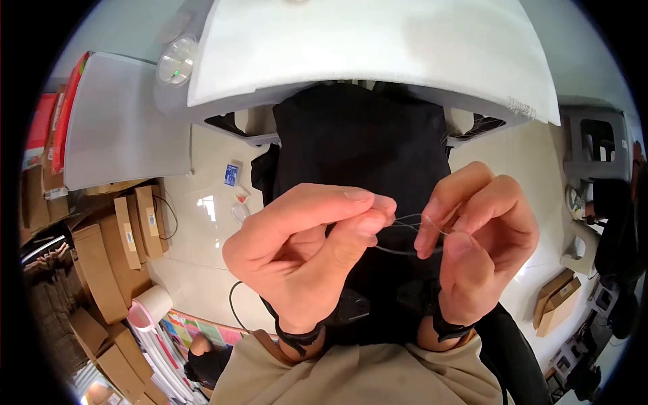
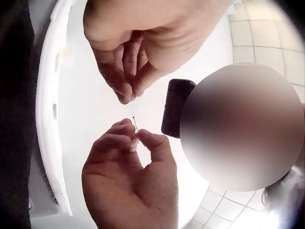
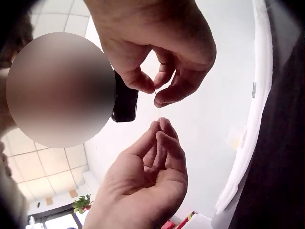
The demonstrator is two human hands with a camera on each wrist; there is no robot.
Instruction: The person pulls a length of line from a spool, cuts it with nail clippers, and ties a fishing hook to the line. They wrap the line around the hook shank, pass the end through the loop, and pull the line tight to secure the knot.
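Observation:
In the head view, the left hand [image 1: 300,253] pinches a thin, clear strand [image 1: 407,223] between thumb and fingertips. The right hand [image 1: 482,246] holds the strand's other side between thumb and forefinger, its other fingers bent. The strand spans the short gap between the hands, and a darker curved line [image 1: 395,252] runs below it. The left wrist view has the left hand [image 2: 147,47] at top, fingertips together, and the right hand [image 2: 131,176] below with a fine tip [image 2: 135,123] sticking up. From the right wrist, the right hand [image 3: 167,52] is above the left hand [image 3: 147,176].
A white table [image 1: 371,44] stands ahead, with black cloth [image 1: 358,135] below it. A small blue box [image 1: 231,175] lies on the tiled floor. Cardboard boxes [image 1: 98,270] and a pink-rimmed bin [image 1: 152,305] are at left; a grey stool [image 1: 597,142] is at right.

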